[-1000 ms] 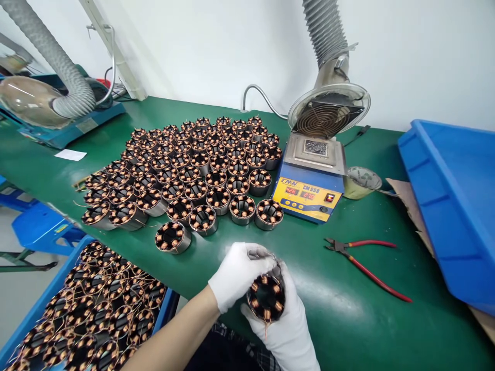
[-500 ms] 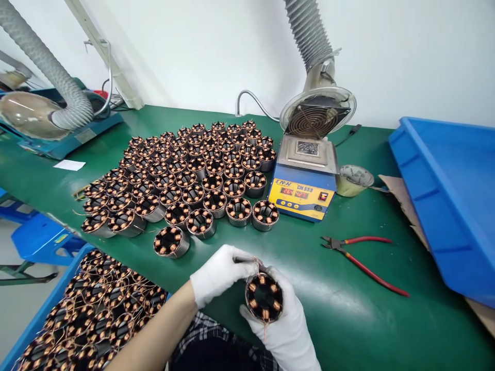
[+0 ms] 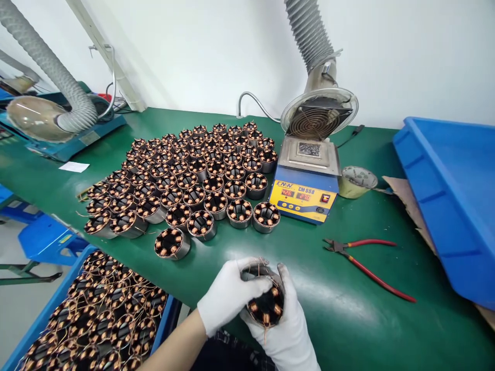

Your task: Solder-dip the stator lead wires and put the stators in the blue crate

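A round motor stator [image 3: 266, 309] with copper coils is held up over the near edge of the green table. My right hand [image 3: 286, 319], in a white glove, wraps round its right side and underside. My left hand [image 3: 235, 288], also gloved in white, grips its upper left rim, with the thumb lying across the top near thin copper wires. A loose wire hangs from the lower edge of the stator. Another stator [image 3: 170, 243] stands alone on the table, in front of many similar ones [image 3: 201, 224] grouped together.
A blue and yellow solder pot [image 3: 303, 198] stands behind my hands, under a fume hood [image 3: 319, 113]. Red-handled cutters [image 3: 371, 263] lie to the right. A blue bin [image 3: 433, 206] is at the far right; a blue crate [image 3: 168, 322] of wired stators sits lower left.
My left hand has moved right and down, its thumb now over the stator's top, covering the upper left coils. The view has shifted slightly. The solder pot's display digits differ.
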The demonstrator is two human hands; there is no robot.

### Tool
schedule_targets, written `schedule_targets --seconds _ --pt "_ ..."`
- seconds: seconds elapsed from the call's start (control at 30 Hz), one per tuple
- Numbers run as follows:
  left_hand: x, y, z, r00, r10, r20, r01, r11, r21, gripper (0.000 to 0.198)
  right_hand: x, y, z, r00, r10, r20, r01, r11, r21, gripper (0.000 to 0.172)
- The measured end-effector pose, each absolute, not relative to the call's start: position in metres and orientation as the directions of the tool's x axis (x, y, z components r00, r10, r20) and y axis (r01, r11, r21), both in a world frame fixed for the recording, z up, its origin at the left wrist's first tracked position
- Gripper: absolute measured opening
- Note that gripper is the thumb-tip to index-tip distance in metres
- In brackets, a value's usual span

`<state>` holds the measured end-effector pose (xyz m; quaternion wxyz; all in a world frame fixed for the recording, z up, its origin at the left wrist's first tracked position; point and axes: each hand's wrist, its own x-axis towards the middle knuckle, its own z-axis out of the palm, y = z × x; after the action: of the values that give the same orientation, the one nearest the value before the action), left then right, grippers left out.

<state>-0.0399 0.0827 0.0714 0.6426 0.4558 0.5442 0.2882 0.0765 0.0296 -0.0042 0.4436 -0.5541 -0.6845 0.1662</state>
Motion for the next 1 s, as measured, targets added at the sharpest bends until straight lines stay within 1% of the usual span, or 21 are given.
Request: schedule_targets --seconds 0.07,0.23,0.37,0.4,0.5,0.53,0.57,0.63,0.7,0.8,0.9,1.0 --pt "-0.039 0.084 0.074 0.251 0.879 -0.405 0.134 0.383 0.914 0.024 0.076 0.030 -0.005 0.004 0.905 0.426 0.614 0.334 -0.715 0.084" --pt "-0.046 0.087 0.074 0.334 0.860 -0.386 0.164 0.350 0.922 0.029 0.077 0.031 -0.003 -0.005 0.889 0.459 0.645 0.353 -0.678 0.083" --pt "-0.048 0.084 0.072 0.286 0.879 -0.382 0.198 0.335 0.921 0.028 0.079 0.032 -0.003 -0.024 0.892 0.450 0.644 0.358 -0.676 0.083" --pt "-0.048 0.084 0.072 0.276 0.876 -0.395 0.195 0.351 0.916 0.031 0.080 0.032 -0.003 -0.026 0.895 0.445 0.639 0.357 -0.681 0.083" --pt "-0.053 0.083 0.073 0.273 0.851 -0.449 0.141 0.427 0.893 0.054 0.081 0.031 -0.005 -0.026 0.894 0.447 0.630 0.362 -0.687 0.080" --pt "-0.056 0.084 0.074 0.274 0.847 -0.455 0.113 0.442 0.890 0.059 0.081 0.031 -0.006 -0.024 0.889 0.456 0.631 0.368 -0.683 0.077" --pt "-0.060 0.084 0.074 0.273 0.850 -0.450 0.087 0.444 0.892 0.059 0.081 0.031 -0.007 -0.020 0.883 0.470 0.634 0.374 -0.677 0.074" --pt "-0.066 0.086 0.073 0.276 0.867 -0.415 0.058 0.416 0.908 0.049 0.081 0.030 -0.008 -0.009 0.869 0.494 0.642 0.384 -0.664 0.069" --pt "-0.070 0.087 0.070 0.297 0.882 -0.367 0.082 0.360 0.930 0.040 0.079 0.031 -0.009 0.010 0.863 0.505 0.646 0.380 -0.662 0.066" --pt "-0.068 0.088 0.062 0.321 0.892 -0.320 0.137 0.290 0.947 0.038 0.078 0.032 -0.008 0.008 0.866 0.500 0.632 0.383 -0.674 0.062" --pt "-0.062 0.088 0.055 0.261 0.921 -0.290 0.112 0.269 0.957 0.035 0.080 0.034 -0.006 -0.022 0.871 0.491 0.619 0.397 -0.678 0.060" --pt "-0.060 0.084 0.051 0.199 0.946 -0.255 0.090 0.241 0.966 0.031 0.084 0.032 -0.007 -0.033 0.881 0.471 0.611 0.391 -0.688 0.063"
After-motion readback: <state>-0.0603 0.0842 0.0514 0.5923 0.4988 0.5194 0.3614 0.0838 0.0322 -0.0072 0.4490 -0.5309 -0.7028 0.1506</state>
